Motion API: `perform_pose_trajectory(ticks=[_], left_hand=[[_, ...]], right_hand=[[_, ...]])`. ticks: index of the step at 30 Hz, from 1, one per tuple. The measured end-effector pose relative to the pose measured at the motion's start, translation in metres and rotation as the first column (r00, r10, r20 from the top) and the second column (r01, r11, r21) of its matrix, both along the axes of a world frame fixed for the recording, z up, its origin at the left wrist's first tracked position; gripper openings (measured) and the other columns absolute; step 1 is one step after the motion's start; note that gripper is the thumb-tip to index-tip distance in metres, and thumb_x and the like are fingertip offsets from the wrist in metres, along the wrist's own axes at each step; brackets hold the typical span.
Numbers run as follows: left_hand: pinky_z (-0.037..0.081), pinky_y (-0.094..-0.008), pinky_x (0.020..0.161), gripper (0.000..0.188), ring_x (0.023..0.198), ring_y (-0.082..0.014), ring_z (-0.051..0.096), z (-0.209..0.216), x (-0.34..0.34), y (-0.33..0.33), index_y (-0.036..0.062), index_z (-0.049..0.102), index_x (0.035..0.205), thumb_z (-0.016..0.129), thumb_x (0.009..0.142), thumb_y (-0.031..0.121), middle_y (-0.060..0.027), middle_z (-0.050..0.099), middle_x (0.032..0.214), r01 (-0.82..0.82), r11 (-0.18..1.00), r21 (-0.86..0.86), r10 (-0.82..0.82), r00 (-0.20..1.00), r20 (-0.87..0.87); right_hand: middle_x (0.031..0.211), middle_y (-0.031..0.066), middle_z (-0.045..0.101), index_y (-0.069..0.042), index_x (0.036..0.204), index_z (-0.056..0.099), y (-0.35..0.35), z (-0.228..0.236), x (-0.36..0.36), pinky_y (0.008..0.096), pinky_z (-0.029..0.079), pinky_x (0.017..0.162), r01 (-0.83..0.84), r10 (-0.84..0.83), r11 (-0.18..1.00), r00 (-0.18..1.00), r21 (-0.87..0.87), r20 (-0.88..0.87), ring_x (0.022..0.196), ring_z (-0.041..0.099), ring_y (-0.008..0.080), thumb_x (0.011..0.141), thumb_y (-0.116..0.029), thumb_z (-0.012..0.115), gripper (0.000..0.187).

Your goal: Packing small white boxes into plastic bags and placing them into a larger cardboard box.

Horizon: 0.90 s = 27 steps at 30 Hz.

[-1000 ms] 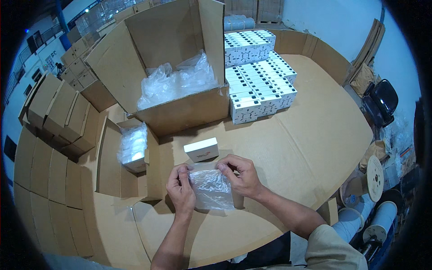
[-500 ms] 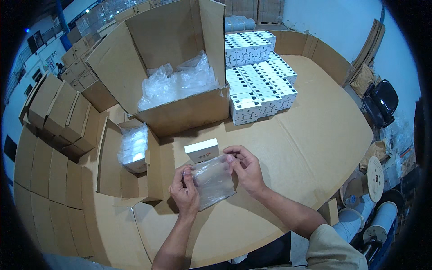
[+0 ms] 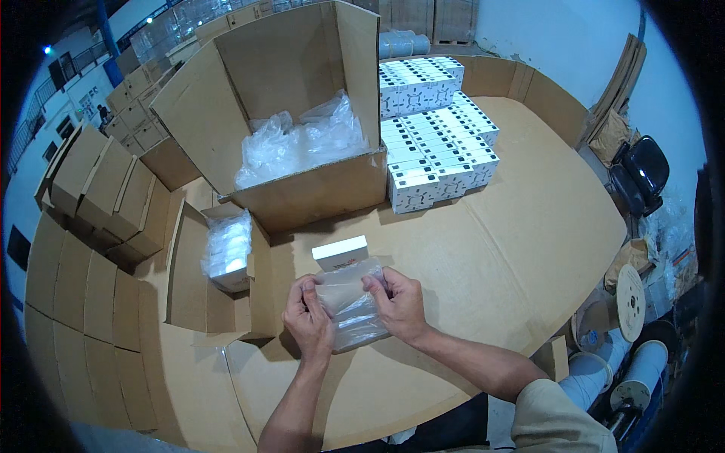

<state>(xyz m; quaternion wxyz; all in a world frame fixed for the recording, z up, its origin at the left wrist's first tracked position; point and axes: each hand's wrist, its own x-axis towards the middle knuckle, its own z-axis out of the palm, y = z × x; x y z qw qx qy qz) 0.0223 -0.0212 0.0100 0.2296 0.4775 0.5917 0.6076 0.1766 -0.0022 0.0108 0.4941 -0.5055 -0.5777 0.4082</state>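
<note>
Between my two hands is a clear plastic bag (image 3: 352,302), held flat over the cardboard tabletop. My left hand (image 3: 308,317) pinches its left edge. My right hand (image 3: 398,303) grips the upper right part, the thumb lying on top of the film. Just beyond the bag a small white box (image 3: 340,252) stands on the table, its lower front partly covered by the bag. To the left, an open brown carton (image 3: 260,294) holds several white boxes wrapped in clear plastic (image 3: 227,245).
A large open carton (image 3: 310,192) full of crumpled clear bags (image 3: 302,140) stands behind. Stacked white printed boxes (image 3: 438,147) are right of it. Brown cartons (image 3: 83,302) line the left side. A black chair (image 3: 639,174) and spools (image 3: 629,302) stand beyond the table's right edge.
My right hand has shifted slightly left and down, its fingers closing further over the bag. The bag's upper edge now covers more of the small white box.
</note>
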Motion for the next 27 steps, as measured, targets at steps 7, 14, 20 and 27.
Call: perform_pose_trajectory(ticks=[7, 14, 20, 27], left_hand=[[0.048, -0.0234, 0.055, 0.026, 0.066, -0.0062, 0.059, 0.005, 0.0, -0.005, 0.0013, 0.058, 0.117, 0.064, 0.103, 0.023, -0.0033, 0.066, 0.086, 0.127, 0.983, -0.13, -0.092, 0.964, 0.248], [0.052, -0.0251, 0.073, 0.025, 0.083, -0.01, 0.066, -0.002, 0.017, -0.009, 0.0011, 0.059, 0.113, 0.074, 0.096, 0.011, -0.007, 0.07, 0.096, 0.219, 0.968, -0.12, -0.181, 0.946, 0.269], [0.049, -0.0234, 0.064, 0.017, 0.075, -0.0062, 0.061, -0.005, 0.014, -0.003, 0.0014, 0.06, 0.106, 0.07, 0.1, 0.015, -0.0009, 0.065, 0.088, 0.134, 0.991, 0.019, -0.135, 0.965, 0.223], [0.046, -0.0225, 0.053, 0.024, 0.064, -0.0028, 0.053, -0.003, 0.013, -0.004, 0.0036, 0.062, 0.1, 0.059, 0.107, 0.026, 0.0028, 0.059, 0.079, 0.123, 0.992, -0.012, -0.116, 0.96, 0.256]], right_hand=[[0.068, 0.0101, 0.064, 0.001, 0.088, 0.065, 0.008, -0.002, 0.008, 0.0339, 0.047, 0.056, 0.106, -0.106, 0.985, 0.994, 0.136, -0.011, 0.062, 0.057, 0.01, 0.103, -0.019, 0.063, 0.025], [0.078, 0.0057, 0.069, 0.001, 0.096, 0.065, 0.01, -0.004, 0.01, 0.0297, 0.052, 0.061, -0.011, 0.016, 0.999, 0.983, 0.03, -0.183, 0.069, 0.062, 0.0095, 0.093, -0.023, 0.078, 0.027], [0.094, 0.0053, 0.072, 0.0, 0.108, 0.065, 0.008, 0.001, 0.012, 0.0274, 0.057, 0.073, -0.267, 0.25, 0.961, 0.948, -0.065, -0.199, 0.085, 0.067, 0.0089, 0.09, -0.016, 0.081, 0.029], [0.079, 0.0007, 0.068, -0.001, 0.092, 0.069, 0.013, -0.009, 0.011, 0.0231, 0.046, 0.061, -0.141, 0.135, 0.99, 0.973, -0.022, -0.186, 0.071, 0.057, 0.0036, 0.105, -0.023, 0.061, 0.028]])
